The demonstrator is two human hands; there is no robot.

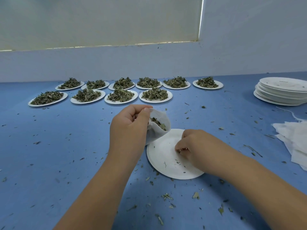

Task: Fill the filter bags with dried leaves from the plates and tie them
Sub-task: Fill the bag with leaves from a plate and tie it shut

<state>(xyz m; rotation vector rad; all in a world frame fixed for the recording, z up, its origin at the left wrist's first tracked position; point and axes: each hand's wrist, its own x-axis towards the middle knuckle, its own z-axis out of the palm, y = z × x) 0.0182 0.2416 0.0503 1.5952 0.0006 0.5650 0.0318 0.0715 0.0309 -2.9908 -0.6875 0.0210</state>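
Crumbs (196, 195) littered the near tabletop (49, 163). Our right hand (191, 145) pinched the last scraps (177, 162) off a nearly bare plate (164, 153); our left hand (129, 127) gripped the bag (157, 133) by its rim, keeping its mouth open at the plate's edge to catch them. Full plates (169, 97) waited beyond.

ten heaped plates of leaves (155, 101), six back, four front; one near-empty plate (166, 156); one plate stack (280, 95); one filter bag (157, 135); one bag pile (295, 140)
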